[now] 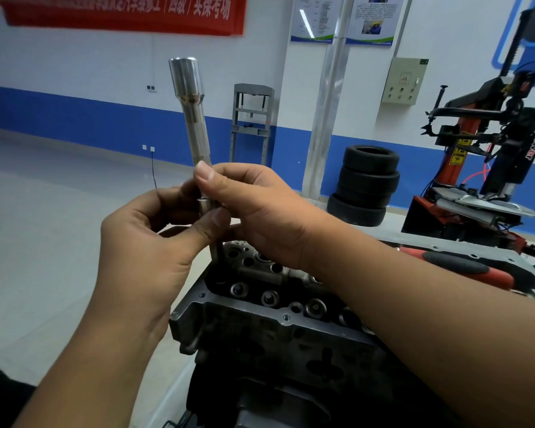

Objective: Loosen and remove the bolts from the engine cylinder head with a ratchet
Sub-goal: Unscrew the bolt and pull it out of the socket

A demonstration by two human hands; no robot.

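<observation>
**Two hands on one socket extension, above the cylinder head**

Two bare hands meet in mid-air over the engine. The left hand (155, 223) has its grip closed on the lower part of a long chrome socket extension (195, 131), thumb pressed up beside a bolt (205, 205) whose silver head shows between the two hands. The right hand (260, 211) pinches the same tool just above the left grip, thumb tip against the knurled shaft. The extension stands nearly upright, tilted a little to the left, its wide socket end uppermost and well above both grips. A dark shank runs down from under the left thumb toward the engine — whether it is the bolt's own shank cannot be told for sure.

Directly below the grips sits the cylinder head (260, 307), grey metal with a row of round recesses along its top. Beyond the right forearm, on the far side of the head, lies a ratchet handle (464, 267) in red and black, untouched by either hand.

Far behind the grips stand a stack of tyres (366, 189), a red tyre changer (488, 168) and a grey press frame (252, 122) against the blue-and-white wall
</observation>
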